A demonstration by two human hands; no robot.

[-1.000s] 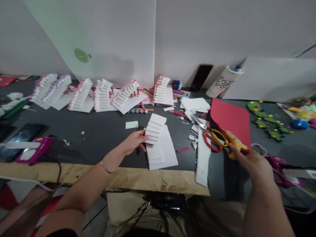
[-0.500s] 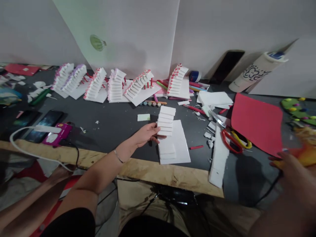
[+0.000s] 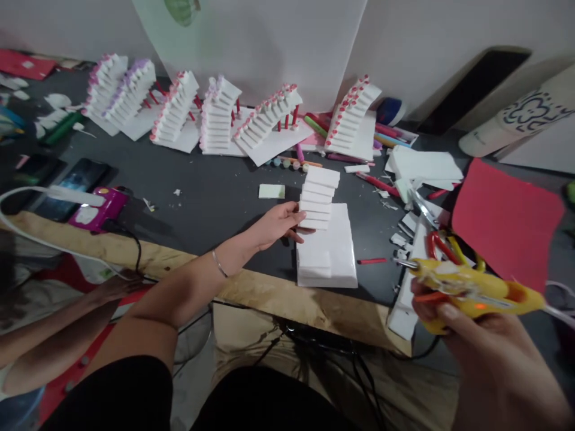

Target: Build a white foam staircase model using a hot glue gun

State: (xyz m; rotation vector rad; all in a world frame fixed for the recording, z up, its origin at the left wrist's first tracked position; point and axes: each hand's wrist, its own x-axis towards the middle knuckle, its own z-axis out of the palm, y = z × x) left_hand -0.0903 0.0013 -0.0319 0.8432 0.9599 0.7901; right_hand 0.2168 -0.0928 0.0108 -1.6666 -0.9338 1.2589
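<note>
A white foam staircase (image 3: 318,200) stands on a white foam base sheet (image 3: 336,251) near the table's front edge. My left hand (image 3: 275,224) grips the staircase's left side with its fingers curled against the steps. My right hand (image 3: 476,338) is closed round a yellow glue gun (image 3: 471,290) at the lower right, lifted off the table, its nozzle pointing left toward the foam base. A finger lies on the orange trigger.
Several finished foam staircases (image 3: 215,114) with red and purple trim line the back wall. Red-handled scissors (image 3: 438,242), foam scraps, a red sheet (image 3: 507,218), markers and a white strip lie at right. Phones (image 3: 72,182) and a pink gadget (image 3: 96,206) sit at left. Another person's arm (image 3: 58,317) is at lower left.
My right hand has lifted the yellow glue gun from beside the scissors and brought it up with the nozzle pointing left. The view tilted down. My left hand stayed on the staircase.
</note>
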